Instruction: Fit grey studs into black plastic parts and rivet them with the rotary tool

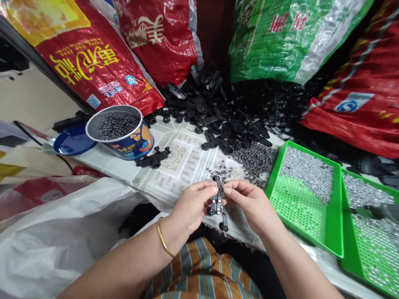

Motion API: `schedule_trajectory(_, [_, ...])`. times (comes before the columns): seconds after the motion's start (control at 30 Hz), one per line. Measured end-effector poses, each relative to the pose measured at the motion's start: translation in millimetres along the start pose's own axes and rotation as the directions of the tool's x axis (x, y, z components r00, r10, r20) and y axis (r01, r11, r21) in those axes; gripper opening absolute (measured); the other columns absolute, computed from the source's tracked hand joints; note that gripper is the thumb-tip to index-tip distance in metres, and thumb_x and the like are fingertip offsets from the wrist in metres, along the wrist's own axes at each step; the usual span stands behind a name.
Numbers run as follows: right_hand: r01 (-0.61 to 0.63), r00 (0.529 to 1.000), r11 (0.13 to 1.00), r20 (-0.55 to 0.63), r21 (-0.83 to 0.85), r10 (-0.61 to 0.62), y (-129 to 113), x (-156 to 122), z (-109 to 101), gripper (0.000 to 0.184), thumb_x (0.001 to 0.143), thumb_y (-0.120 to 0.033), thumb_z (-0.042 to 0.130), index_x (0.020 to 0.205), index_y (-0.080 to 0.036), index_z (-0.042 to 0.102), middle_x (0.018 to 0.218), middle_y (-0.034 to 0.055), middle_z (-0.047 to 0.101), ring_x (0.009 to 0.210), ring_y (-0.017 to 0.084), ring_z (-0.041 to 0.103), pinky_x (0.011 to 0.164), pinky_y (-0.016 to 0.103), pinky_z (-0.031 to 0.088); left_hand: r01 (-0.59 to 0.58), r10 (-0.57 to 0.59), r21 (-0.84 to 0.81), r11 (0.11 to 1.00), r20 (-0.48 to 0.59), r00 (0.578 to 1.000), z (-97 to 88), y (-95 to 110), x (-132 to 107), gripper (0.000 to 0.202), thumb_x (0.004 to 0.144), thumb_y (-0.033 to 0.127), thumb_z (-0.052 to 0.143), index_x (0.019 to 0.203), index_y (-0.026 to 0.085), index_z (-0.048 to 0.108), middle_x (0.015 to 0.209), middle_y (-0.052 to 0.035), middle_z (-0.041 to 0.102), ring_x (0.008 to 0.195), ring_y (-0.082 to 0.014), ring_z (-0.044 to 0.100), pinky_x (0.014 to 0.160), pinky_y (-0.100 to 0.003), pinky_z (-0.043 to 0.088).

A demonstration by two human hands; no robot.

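A black plastic bracket with small wheels (218, 201) and silvery rivet-like dots is held upright over the table's front edge. My left hand (192, 207) is closed on its left side, thumb in front. From the right, my right hand (250, 202) pinches thumb and forefinger together against the bracket's upper side. Whether a tiny piece sits between those fingertips is hidden. Just beyond the hands, small dark metal pieces (254, 160) lie in a loose heap. A similar wheeled black bracket (154, 158) rests on the patterned tablecloth (183, 155) to the left.
A blue tub (137, 141) of small dark pieces stands at left beside a blue lid (75, 139). Black plastic parts (212, 112) are piled at the back below red (158, 41) and green sacks (274, 37). At right are two green perforated trays (338, 207) with silvery pieces.
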State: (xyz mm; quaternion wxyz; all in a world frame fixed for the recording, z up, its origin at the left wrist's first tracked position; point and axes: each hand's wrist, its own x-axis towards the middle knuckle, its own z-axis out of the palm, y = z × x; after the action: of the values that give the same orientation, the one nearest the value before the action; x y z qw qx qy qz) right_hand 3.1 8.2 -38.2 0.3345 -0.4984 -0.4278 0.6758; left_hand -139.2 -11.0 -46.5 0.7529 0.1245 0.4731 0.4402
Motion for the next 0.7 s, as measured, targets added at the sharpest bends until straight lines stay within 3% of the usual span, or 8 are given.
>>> schedule_trajectory(0.27, [0.001, 0.998, 1.000, -0.065, -0.018, -0.003, -6, -1, 2, 0.020, 0.068, -0.034, 0.068, 0.075, -0.016, 0.064, 0.065, 0.0001, 0.063, 0.059, 0.011, 0.058, 0.065, 0.025, 0.045, -0.130, 0.130, 0.113, 0.985, 0.005, 0.991, -0.8, 1, 1, 0.017, 0.068, 0.022, 0.067, 0.081, 0.014, 0.062, 0.064, -0.0025, 0.064, 0.061, -0.0136, 0.061, 0.061, -0.025, 0.046])
schedule_trajectory(0.47, [-0.060, 0.998, 0.992, -0.012, -0.116, 0.059, -13, 5, -4, 0.023, 0.067, -0.035, 0.067, 0.076, -0.014, 0.063, 0.065, 0.0004, 0.061, 0.057, 0.011, 0.057, 0.061, 0.025, 0.043, -0.153, 0.156, 0.182, 0.971, -0.002, 0.988, -1.1, -2, 1, 0.019, 0.069, 0.023, 0.066, 0.086, 0.014, 0.064, 0.069, -0.0034, 0.065, 0.061, -0.0138, 0.061, 0.062, -0.026, 0.047])
schedule_trajectory(0.7, [-0.036, 0.999, 0.891, 0.006, -0.453, 0.043, -31, 6, -4, 0.016, 0.070, -0.032, 0.061, 0.075, -0.017, 0.064, 0.067, 0.0006, 0.064, 0.060, 0.012, 0.058, 0.062, 0.025, 0.044, -0.182, 0.177, 0.211, 0.961, 0.044, 0.983, -4.3, -4, 1, 0.020, 0.070, 0.026, 0.067, 0.086, 0.014, 0.065, 0.074, -0.0042, 0.065, 0.065, -0.0140, 0.059, 0.065, -0.027, 0.046])
